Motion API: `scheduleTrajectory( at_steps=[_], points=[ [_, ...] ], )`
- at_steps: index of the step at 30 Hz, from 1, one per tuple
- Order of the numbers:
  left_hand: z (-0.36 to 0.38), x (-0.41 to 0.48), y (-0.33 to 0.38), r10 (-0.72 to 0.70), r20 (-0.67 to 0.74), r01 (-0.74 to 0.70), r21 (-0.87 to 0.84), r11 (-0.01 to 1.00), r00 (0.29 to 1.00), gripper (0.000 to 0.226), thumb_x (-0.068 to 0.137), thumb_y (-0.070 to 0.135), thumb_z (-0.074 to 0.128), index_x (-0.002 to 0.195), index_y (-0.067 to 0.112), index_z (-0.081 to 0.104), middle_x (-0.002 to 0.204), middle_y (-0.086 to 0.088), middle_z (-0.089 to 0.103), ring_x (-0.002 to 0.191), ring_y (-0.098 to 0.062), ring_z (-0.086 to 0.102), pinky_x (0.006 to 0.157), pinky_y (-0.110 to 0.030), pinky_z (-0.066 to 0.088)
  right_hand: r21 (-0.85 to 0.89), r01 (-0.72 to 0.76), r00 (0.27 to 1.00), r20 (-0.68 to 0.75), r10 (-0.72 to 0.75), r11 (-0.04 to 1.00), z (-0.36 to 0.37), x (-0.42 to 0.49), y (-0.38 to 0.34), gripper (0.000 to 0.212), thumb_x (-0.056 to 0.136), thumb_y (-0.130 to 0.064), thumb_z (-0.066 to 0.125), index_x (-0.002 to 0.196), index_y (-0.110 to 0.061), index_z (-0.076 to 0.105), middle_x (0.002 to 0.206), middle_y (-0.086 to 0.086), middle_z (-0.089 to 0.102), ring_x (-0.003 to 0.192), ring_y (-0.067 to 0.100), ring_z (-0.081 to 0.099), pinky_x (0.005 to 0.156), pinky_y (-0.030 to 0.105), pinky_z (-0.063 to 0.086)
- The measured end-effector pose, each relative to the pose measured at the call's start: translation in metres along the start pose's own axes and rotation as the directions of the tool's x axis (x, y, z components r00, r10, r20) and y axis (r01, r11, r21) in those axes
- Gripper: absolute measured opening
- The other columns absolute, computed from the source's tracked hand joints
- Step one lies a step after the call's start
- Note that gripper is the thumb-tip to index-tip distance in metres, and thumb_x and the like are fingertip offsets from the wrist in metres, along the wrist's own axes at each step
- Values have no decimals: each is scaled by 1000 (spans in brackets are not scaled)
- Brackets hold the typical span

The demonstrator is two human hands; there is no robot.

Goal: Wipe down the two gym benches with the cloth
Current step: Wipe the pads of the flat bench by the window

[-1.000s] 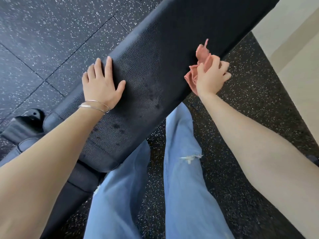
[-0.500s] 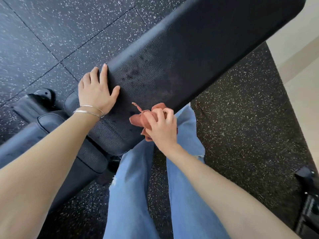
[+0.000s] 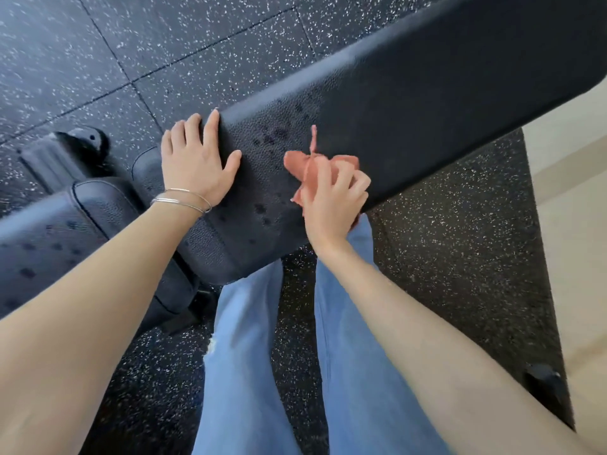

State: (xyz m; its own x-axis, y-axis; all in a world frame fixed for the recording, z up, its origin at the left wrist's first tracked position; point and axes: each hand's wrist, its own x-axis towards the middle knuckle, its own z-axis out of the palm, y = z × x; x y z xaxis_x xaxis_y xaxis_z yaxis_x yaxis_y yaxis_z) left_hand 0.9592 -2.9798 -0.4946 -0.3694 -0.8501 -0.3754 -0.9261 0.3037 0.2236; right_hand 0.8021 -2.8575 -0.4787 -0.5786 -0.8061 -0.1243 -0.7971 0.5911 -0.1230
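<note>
A long black padded gym bench (image 3: 427, 103) runs diagonally from lower left to upper right, with dark wet spots on its near end. My left hand (image 3: 193, 162) rests flat on the pad's far edge, fingers straight, thin bracelets at the wrist. My right hand (image 3: 331, 198) grips a bunched salmon-pink cloth (image 3: 305, 165) and presses it on the pad near its near edge, right of the left hand. A second black pad (image 3: 56, 231), the seat section, lies at lower left and also carries wet spots.
Black speckled rubber floor tiles (image 3: 164, 44) surround the bench. A black bench foot (image 3: 78, 142) sits at left beyond the seat pad. My legs in blue jeans (image 3: 249, 356) stand against the bench's near side. A pale floor strip (image 3: 578, 257) borders the right.
My right hand swept the cloth from the pad's right edge down to its near end, then back up a little onto the pad. The left hand stayed flat in place.
</note>
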Motion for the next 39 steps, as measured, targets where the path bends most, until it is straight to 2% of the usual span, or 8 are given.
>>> scheduleTrajectory(
  at_steps=[8,18,22,26,29,31,35,39],
  points=[
    [-1,6,9,-120,1,120,4,993,993,71,86,51,35,144,10,30,140,-21,39,127,-39,36,109,-49,22,-25,731,679,120,-724,681,-10,37,33,40,59,-31,80,98,-25,71,96,4,68,81,32,63,57,35,46],
    [4,33,34,-290,12,290,17,957,957,57,93,44,43,133,4,41,132,-28,46,121,-45,40,110,-55,20,-85,44,998,41,-40,995,-25,182,56,36,84,-37,57,118,-28,55,125,4,48,110,31,41,81,41,43],
    [4,38,40,-307,14,307,14,952,951,55,94,43,42,131,3,43,130,-29,47,120,-45,41,110,-54,20,-12,237,969,74,-236,971,-20,129,32,42,74,-33,71,113,-23,62,118,7,56,101,33,48,72,40,41],
    [1,39,32,-250,16,250,34,968,968,54,95,41,45,132,2,44,126,-29,50,116,-46,45,106,-52,27,35,822,544,246,-802,568,-21,85,33,47,56,-39,81,99,-26,68,101,4,66,88,32,60,64,37,45],
    [-1,37,32,-241,9,241,35,970,970,53,95,38,45,134,3,43,128,-27,50,118,-44,45,106,-51,28,52,948,296,205,-933,313,-26,129,49,30,65,-36,71,93,-25,70,97,4,68,82,31,63,62,37,47],
    [-2,32,35,-266,2,266,24,964,964,54,94,38,46,136,4,41,131,-26,49,120,-43,43,108,-51,26,-3,921,380,216,-899,389,-31,173,61,36,66,-38,70,99,-24,69,102,6,66,88,34,60,64,38,45],
    [1,28,46,-335,-38,333,-35,942,942,57,94,37,47,138,3,39,136,-23,44,127,-40,37,111,-52,19,-81,505,853,200,-482,860,-37,250,64,38,81,-40,60,117,-27,57,126,5,49,111,33,42,81,39,40],
    [6,31,49,-385,-75,378,-88,922,920,56,93,39,46,136,3,40,136,-22,44,129,-38,35,112,-52,15,-178,354,923,226,-312,918,-31,272,32,36,89,-40,53,122,-24,51,133,7,42,119,37,35,91,45,39]
  ],
)
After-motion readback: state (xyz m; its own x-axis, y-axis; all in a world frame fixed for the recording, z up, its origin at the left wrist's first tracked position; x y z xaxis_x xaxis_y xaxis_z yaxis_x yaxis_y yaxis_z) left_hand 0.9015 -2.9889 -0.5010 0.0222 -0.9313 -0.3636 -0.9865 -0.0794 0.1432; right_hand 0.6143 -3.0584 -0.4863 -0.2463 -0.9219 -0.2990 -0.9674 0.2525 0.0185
